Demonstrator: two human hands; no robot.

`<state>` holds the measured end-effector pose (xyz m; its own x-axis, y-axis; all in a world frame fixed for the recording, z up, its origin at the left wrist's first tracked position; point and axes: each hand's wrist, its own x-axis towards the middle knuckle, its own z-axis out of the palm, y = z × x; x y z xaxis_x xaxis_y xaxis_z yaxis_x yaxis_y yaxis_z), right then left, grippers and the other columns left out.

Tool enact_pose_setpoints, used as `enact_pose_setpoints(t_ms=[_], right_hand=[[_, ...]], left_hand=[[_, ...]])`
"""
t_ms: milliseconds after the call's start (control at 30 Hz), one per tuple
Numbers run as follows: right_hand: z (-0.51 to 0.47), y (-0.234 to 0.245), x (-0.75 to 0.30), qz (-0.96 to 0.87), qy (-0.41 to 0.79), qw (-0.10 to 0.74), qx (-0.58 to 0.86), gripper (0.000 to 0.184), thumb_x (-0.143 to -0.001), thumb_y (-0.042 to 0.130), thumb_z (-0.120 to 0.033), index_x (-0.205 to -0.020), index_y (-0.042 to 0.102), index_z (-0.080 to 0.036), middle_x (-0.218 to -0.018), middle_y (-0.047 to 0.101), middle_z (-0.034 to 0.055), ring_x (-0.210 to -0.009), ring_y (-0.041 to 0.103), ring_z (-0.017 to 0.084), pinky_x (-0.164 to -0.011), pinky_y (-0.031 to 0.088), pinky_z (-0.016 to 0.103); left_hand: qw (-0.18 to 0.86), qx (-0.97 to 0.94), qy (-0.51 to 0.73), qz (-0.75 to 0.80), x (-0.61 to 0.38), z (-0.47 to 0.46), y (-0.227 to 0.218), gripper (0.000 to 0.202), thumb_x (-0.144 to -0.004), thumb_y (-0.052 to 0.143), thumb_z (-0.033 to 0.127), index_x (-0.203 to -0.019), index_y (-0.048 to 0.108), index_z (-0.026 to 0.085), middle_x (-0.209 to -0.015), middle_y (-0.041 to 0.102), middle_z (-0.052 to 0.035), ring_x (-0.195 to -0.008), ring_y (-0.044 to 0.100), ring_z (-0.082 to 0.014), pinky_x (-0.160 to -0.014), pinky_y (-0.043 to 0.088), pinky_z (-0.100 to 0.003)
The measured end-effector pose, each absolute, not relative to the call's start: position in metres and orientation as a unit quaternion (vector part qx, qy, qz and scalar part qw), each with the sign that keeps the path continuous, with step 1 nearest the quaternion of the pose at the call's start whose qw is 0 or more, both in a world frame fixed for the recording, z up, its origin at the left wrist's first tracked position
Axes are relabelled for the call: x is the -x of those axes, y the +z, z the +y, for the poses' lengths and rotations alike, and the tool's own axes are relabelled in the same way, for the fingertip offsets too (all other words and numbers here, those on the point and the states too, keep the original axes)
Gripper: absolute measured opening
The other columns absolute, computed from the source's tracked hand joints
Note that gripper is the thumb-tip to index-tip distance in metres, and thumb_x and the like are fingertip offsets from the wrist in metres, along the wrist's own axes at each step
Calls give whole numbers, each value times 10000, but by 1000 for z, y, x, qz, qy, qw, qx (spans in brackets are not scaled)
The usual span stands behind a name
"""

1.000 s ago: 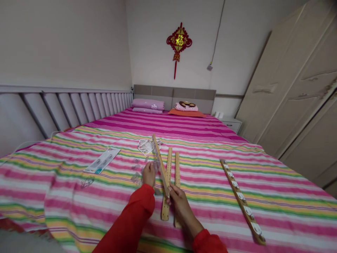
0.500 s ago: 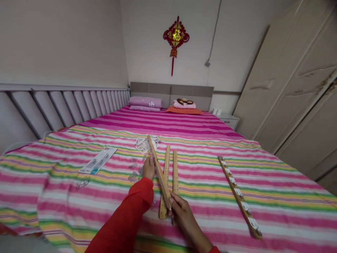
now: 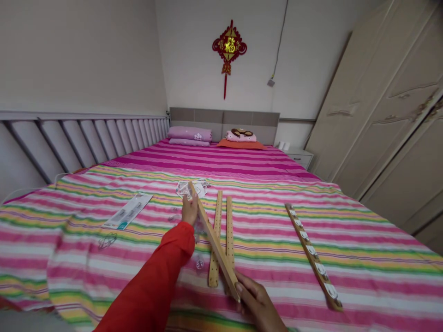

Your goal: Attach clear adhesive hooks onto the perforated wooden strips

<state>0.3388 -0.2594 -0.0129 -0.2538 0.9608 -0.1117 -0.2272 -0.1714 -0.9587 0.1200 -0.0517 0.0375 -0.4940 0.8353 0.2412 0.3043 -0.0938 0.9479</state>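
Observation:
A long wooden strip (image 3: 215, 242) is held at a slant between my two hands. My left hand (image 3: 190, 209) grips it near the far end, and my right hand (image 3: 255, 295) has its fingers closed around the near end. Beneath and beside it on the striped cloth lie two more wooden strips, one on the left (image 3: 216, 240) and one on the right (image 3: 230, 226), both with rows of small holes. Small clear plastic pieces (image 3: 200, 263) lie left of the strips, partly hidden by my left arm.
A wooden strip with several white pieces (image 3: 311, 251) lies to the right. On the left are a flat package (image 3: 128, 211) and a small tangle of clear or wiry bits (image 3: 107, 240). White packets (image 3: 200, 188) lie beyond my left hand. A slatted rail (image 3: 104, 138) borders the bed.
The held strip has turned further aslant: its far end has shifted left and its near end right and closer. My hands have moved with it, the left one farther up the strip.

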Motion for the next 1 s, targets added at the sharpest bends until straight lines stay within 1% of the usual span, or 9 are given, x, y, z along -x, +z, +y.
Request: enact_pose_setpoints(t_ms=[100,200,267,367,467,600,700,833,1000], right_hand=[[-273,-13,-346,-468,643,441,417,519,-717,698,-495,-1159,673,-225,-630,604,13,-519,499,154,-549,427,298],[-281,-10,-352,-488,640,423,417,510,-735,680,-495,-1164,670,-221,-609,598,12,-525,506,154,-563,436,299],[-285,-8,-356,-481,648,412,422,512,-738,675,-500,-1166,668,-220,-623,611,17,-516,500,145,-539,425,283],[-289,-10,-361,-449,666,414,428,511,-708,708,-494,-1137,684,-217,-641,626,23,-497,500,133,-506,409,264],[-292,-20,-364,-409,683,439,416,518,-676,745,-483,-1095,704,-182,-583,618,27,-466,508,133,-471,388,251],[-296,-40,-367,-302,716,497,387,519,-654,776,-460,-1069,705,-156,-528,600,22,-402,478,101,-407,326,213],[-294,-46,-366,-218,718,561,351,478,-629,813,-390,-1034,710,-159,-590,636,36,-438,510,106,-427,385,218],[-281,-45,-360,-133,714,612,313,376,-593,843,-286,-931,719,-175,-726,684,63,-654,629,169,-591,505,264],[-264,-51,-346,-87,729,613,292,260,-637,816,-301,-798,684,-145,-726,697,74,-625,632,134,-621,516,241]], left_hand=[[185,-427,574,674,-120,-50,45,517,-857,389,520,-1193,495,141,-958,661,-127,-887,628,-245,-728,464,-325],[168,-435,567,679,-118,-51,47,349,-879,343,444,-902,579,187,-812,645,-84,-790,609,-226,-688,445,-316],[162,-444,561,679,-116,-52,46,310,-875,347,400,-717,533,210,-689,601,-50,-695,579,-205,-648,428,-303],[158,-454,555,679,-113,-53,43,247,-842,379,293,-616,451,222,-612,550,-15,-624,541,-172,-614,407,-276],[165,-470,545,674,-108,-55,42,207,-811,374,221,-616,443,217,-597,551,4,-561,520,-146,-576,398,-253],[171,-498,529,666,-100,-59,44,187,-806,380,221,-654,489,211,-614,587,4,-548,541,-143,-579,418,-252],[176,-533,510,652,-98,-65,46,148,-765,452,228,-657,551,210,-653,630,-19,-678,605,-180,-679,460,-281],[152,-574,515,618,-105,-86,43,136,-725,513,243,-779,630,199,-925,690,-86,-994,609,-235,-900,451,-349],[166,-653,497,547,-132,-150,13,329,-807,488,419,-1015,647,220,-1108,662,-85,-1067,591,-247,-948,458,-417]])
